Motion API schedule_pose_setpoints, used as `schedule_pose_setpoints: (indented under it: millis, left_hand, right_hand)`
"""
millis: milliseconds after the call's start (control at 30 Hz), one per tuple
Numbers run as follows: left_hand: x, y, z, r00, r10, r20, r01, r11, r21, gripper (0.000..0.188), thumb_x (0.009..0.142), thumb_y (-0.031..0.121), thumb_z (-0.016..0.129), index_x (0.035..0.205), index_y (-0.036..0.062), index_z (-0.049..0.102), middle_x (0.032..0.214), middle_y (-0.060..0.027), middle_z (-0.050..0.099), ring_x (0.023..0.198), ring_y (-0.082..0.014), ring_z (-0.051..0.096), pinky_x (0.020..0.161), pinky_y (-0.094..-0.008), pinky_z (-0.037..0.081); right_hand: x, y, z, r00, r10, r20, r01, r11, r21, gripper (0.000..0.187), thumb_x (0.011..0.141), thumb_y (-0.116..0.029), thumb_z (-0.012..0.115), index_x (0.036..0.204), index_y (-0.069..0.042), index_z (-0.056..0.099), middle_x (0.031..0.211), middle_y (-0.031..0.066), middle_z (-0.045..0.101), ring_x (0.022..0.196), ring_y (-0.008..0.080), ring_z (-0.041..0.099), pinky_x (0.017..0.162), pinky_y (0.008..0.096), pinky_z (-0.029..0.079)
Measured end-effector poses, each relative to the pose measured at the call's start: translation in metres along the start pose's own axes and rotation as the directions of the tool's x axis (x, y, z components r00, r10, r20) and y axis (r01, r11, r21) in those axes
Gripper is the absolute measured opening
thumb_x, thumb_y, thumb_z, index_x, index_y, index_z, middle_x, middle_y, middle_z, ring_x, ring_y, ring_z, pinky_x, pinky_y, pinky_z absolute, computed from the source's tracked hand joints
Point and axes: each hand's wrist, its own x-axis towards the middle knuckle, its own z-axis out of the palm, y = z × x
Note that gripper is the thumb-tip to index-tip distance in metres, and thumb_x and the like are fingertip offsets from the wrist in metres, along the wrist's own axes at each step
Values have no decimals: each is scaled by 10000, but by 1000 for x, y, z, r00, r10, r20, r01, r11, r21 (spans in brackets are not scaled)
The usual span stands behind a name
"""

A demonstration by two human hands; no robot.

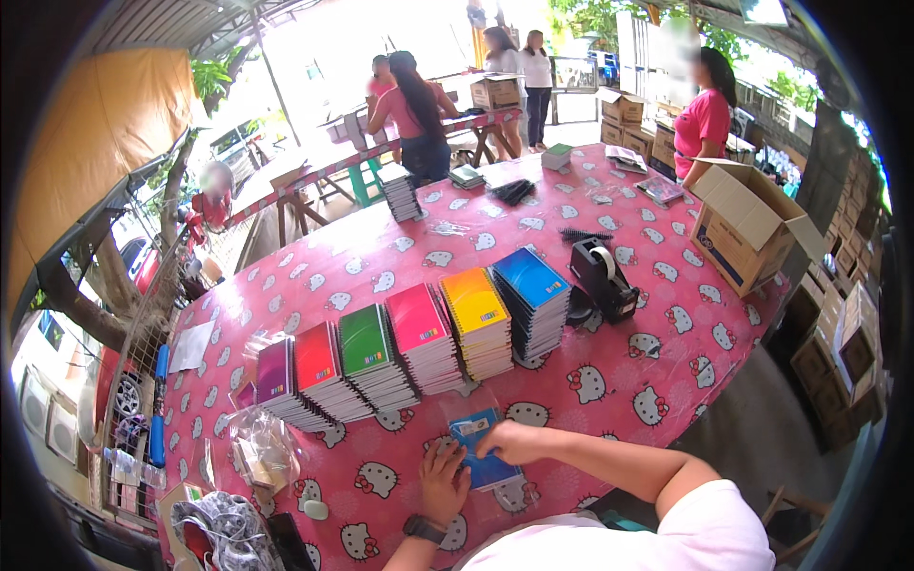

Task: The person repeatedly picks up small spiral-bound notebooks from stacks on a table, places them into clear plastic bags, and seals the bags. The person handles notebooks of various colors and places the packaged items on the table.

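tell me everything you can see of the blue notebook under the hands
The blue notebook lies flat, seemingly closed and slightly turned, on the pink patterned tablecloth, nearer the person than the notebook stacks. Its bright blue cover looks smooth, with a pale patch toward its far end. Clear plastic shows around it, perhaps a sleeve. The left hand rests at its left side; the right hand is over its right side, apparently touching it. Both hide part of the cover.

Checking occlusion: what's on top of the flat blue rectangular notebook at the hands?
On the blue notebook: left hand at its left edge, right hand over its upper right side, a small whitish patch near the top. Cover beneath the hands can't be seen.
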Motion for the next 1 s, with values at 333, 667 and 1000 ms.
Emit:
schedule_pose_setpoints:
  millis: [333,667,1000]
  left_hand:
    - [11,-3,12,978,-40,206,79,980,-184,582,909,199,400,1418,-1,202,1502,-189,120,1385,-396,79,1098,-539,54]
    - [22,-4,10,937,-24,348,-5,997,83,677,834,378,579,1400,112,319,1502,-83,178,1364,-440,77,1040,-638,132]
    - [41,1,-4,912,-63,405,28,995,91,742,750,599,588,1381,268,381,1501,-2,216,1362,-441,84,1003,-693,137]
  right_hand:
    - [-35,0,5,974,228,-17,-206,845,-494,961,669,-579,679,1431,-164,264,1524,55,115,1376,420,53,967,717,171]
    - [-19,-3,26,947,300,-117,-321,845,-427,1153,600,-601,721,1466,-157,103,1533,71,52,1342,513,31,973,716,163]
    - [-33,51,-76,800,-77,-595,-38,983,-178,651,730,-316,732,1248,-11,482,1286,201,485,1209,305,455,1000,356,369]
